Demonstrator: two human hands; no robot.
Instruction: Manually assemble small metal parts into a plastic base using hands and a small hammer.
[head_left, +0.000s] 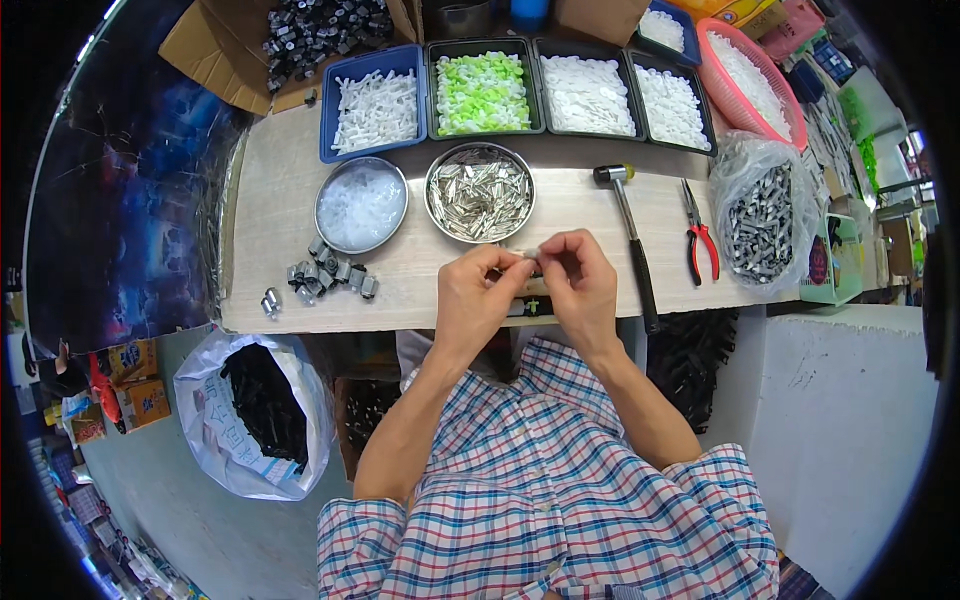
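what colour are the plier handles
Red, on the pliers lying right of the hammer; head view.

Bare tabletop [280, 215] left; round tins [479, 192], hammer [630, 235] crowd hands.

You have two round metal bowls [361, 205] on the bench and four rectangular trays [373, 100] in the row behind them, one blue and three black, plus one pink basket [752, 82] at the right end. You have one hammer [630, 235], one pair of red-handled pliers [700, 238] and one clear bag of dark parts [764, 212] on the right side. One white sack of black parts [258, 410] stands on the floor; the loose metal clips [328, 277] are too clustered to count.
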